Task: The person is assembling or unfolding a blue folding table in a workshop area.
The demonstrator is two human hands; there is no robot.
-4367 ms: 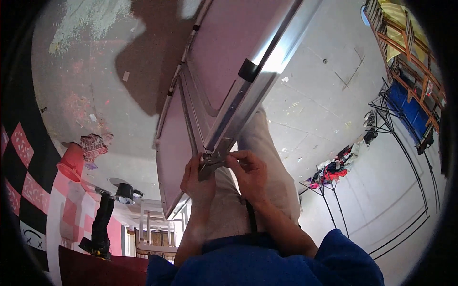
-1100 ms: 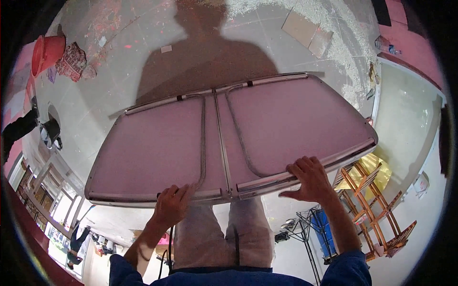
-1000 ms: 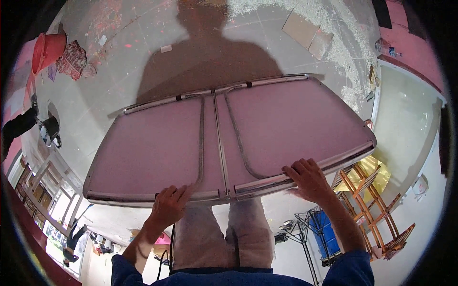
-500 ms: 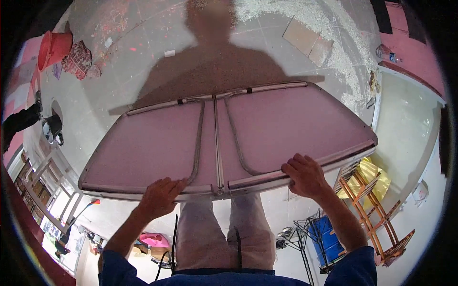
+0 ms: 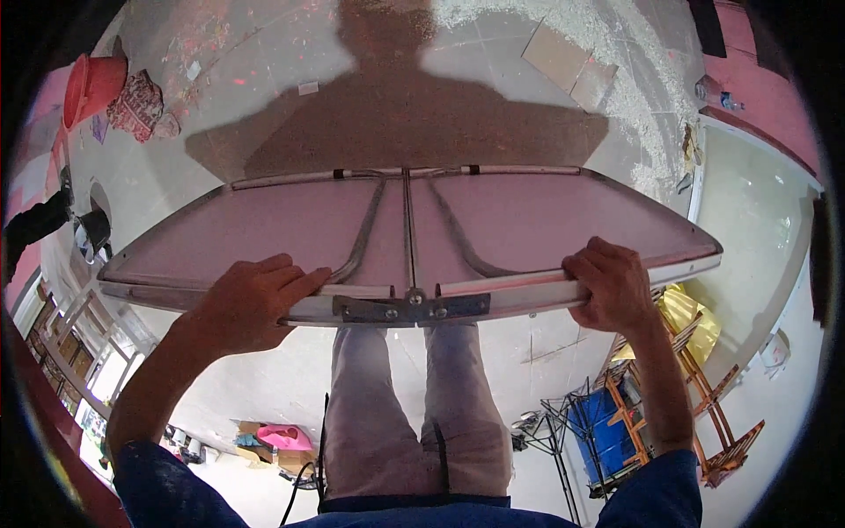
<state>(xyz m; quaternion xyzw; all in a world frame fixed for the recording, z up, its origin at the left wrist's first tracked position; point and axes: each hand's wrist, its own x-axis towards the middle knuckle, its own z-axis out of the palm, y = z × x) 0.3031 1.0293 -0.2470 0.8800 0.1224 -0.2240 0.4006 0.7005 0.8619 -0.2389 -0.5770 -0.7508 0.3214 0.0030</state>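
Observation:
A folding table is held tilted in front of me, its pinkish underside facing up. Two bent grey tube legs lie folded flat against it, and a seam divides the two halves down the middle. A metal hinge shows at the centre of the near rim. My left hand grips that rim left of the hinge, thumb under the edge. On the other side, my right hand is closed over the same rim, its fingers curled on top.
A red bucket and a patterned bundle lie at the far left. Flat tan boards rest on the floor beyond the table, among pale scattered bits. Wooden folding racks and a blue container stand at the lower right.
The table's near rim has come up closer to me, so the underside looks flatter and the hinge now shows. Both hands rose with it and sit farther apart in view.

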